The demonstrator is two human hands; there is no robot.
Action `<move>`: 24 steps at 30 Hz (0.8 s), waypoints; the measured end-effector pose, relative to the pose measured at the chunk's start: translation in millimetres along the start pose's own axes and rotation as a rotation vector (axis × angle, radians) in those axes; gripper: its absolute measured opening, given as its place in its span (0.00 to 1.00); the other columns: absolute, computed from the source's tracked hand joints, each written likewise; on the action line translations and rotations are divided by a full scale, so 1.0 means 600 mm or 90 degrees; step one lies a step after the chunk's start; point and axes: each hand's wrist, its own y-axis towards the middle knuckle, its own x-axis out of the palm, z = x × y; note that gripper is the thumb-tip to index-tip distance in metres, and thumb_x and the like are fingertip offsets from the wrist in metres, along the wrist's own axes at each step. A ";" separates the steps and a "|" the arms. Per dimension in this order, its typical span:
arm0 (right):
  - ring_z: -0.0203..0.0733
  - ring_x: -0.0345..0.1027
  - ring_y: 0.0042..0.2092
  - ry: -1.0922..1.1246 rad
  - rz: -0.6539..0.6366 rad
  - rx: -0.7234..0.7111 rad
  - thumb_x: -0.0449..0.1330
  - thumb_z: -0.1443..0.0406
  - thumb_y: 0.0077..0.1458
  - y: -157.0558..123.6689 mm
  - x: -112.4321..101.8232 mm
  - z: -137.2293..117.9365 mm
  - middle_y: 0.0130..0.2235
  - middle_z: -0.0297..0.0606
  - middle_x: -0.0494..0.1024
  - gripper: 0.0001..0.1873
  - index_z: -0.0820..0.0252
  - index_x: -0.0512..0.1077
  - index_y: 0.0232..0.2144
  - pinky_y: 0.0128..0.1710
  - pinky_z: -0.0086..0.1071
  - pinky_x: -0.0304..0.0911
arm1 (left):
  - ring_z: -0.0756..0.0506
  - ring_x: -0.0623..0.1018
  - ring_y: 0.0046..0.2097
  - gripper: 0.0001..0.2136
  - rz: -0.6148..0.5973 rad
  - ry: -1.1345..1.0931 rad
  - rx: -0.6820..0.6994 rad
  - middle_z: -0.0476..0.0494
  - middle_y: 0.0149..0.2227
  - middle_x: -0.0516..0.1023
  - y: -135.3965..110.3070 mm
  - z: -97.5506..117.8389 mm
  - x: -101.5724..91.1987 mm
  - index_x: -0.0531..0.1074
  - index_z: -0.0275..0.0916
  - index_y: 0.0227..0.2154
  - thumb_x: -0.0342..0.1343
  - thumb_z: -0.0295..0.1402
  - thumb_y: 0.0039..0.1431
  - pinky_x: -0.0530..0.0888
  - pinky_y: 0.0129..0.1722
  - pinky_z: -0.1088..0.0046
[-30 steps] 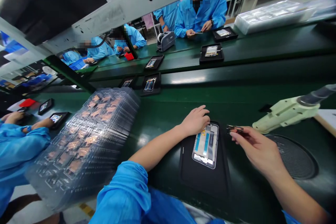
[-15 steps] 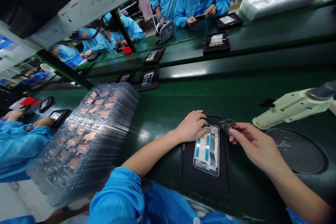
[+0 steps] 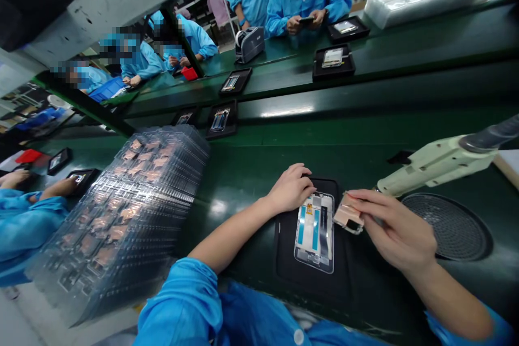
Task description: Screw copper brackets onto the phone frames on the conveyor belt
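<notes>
You have a smooth, glossy green desk (image 3: 239,173) under a matt black tray (image 3: 286,259). The plate (image 3: 346,214) you hold has a coppery, metallic look; the device frame (image 3: 311,232) beside it shows a shiny, silvery rim. To your left, the stacked trays (image 3: 133,205) are clear, glossy plastic. Your left sleeve (image 3: 178,303) is wrinkled cloth, and the round grille (image 3: 450,230) looks rough and dull.
</notes>
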 end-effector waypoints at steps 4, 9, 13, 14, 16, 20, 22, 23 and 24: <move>0.46 0.75 0.53 -0.155 0.039 -0.186 0.63 0.81 0.57 -0.004 -0.008 -0.010 0.58 0.39 0.74 0.30 0.51 0.72 0.57 0.53 0.37 0.76 | 0.36 0.72 0.61 0.11 0.062 0.055 0.012 0.37 0.51 0.76 -0.032 0.045 -0.018 0.77 0.35 0.40 0.53 0.36 0.71 0.72 0.62 0.53; 0.49 0.74 0.56 -0.186 0.057 -0.214 0.62 0.84 0.54 -0.006 -0.006 -0.009 0.62 0.42 0.71 0.41 0.51 0.65 0.65 0.54 0.38 0.76 | 0.40 0.75 0.58 0.13 -0.041 0.052 0.103 0.37 0.54 0.76 -0.084 0.101 -0.023 0.72 0.34 0.52 0.51 0.36 0.72 0.74 0.60 0.62; 0.49 0.73 0.56 -0.223 0.061 -0.217 0.63 0.85 0.54 -0.002 -0.007 -0.013 0.62 0.42 0.70 0.43 0.50 0.64 0.66 0.54 0.38 0.76 | 0.39 0.69 0.66 0.16 -0.072 0.065 0.091 0.34 0.60 0.72 -0.100 0.112 -0.007 0.68 0.32 0.57 0.50 0.35 0.73 0.67 0.67 0.62; 0.49 0.73 0.56 -0.227 0.061 -0.219 0.63 0.85 0.54 -0.001 -0.007 -0.014 0.63 0.42 0.69 0.44 0.50 0.63 0.67 0.55 0.38 0.76 | 0.38 0.69 0.66 0.16 -0.072 0.065 0.087 0.34 0.61 0.72 -0.100 0.113 -0.004 0.67 0.31 0.58 0.49 0.35 0.73 0.67 0.68 0.62; 0.50 0.73 0.57 -0.227 0.068 -0.229 0.63 0.86 0.53 0.001 -0.007 -0.015 0.63 0.43 0.69 0.45 0.51 0.62 0.67 0.55 0.38 0.76 | 0.38 0.69 0.66 0.17 -0.070 0.059 0.080 0.33 0.61 0.71 -0.098 0.113 0.001 0.67 0.31 0.58 0.48 0.35 0.73 0.67 0.68 0.61; 0.49 0.73 0.56 -0.245 0.082 -0.236 0.64 0.85 0.53 -0.001 -0.007 -0.012 0.63 0.42 0.69 0.43 0.52 0.64 0.66 0.55 0.37 0.76 | 0.38 0.72 0.62 0.17 -0.085 0.033 0.059 0.35 0.59 0.72 -0.093 0.115 0.000 0.68 0.33 0.58 0.52 0.34 0.71 0.71 0.63 0.61; 0.48 0.74 0.56 -0.252 0.085 -0.226 0.65 0.84 0.54 -0.005 -0.007 -0.009 0.63 0.41 0.70 0.42 0.50 0.65 0.65 0.55 0.36 0.76 | 0.39 0.73 0.59 0.16 -0.095 0.019 0.045 0.37 0.58 0.73 -0.091 0.117 -0.005 0.69 0.35 0.57 0.55 0.33 0.69 0.73 0.60 0.62; 0.47 0.74 0.55 -0.251 0.089 -0.219 0.65 0.83 0.54 -0.007 -0.006 -0.007 0.62 0.40 0.70 0.41 0.49 0.65 0.65 0.55 0.36 0.76 | 0.39 0.74 0.57 0.16 -0.099 0.012 0.038 0.38 0.57 0.73 -0.090 0.118 -0.007 0.70 0.35 0.56 0.56 0.33 0.68 0.74 0.58 0.62; 0.47 0.74 0.55 -0.248 0.093 -0.210 0.65 0.82 0.55 -0.008 -0.006 -0.007 0.62 0.39 0.71 0.39 0.48 0.66 0.64 0.55 0.36 0.76 | 0.39 0.74 0.56 0.15 -0.104 0.004 0.031 0.39 0.55 0.74 -0.089 0.118 -0.009 0.71 0.36 0.56 0.57 0.32 0.68 0.74 0.57 0.63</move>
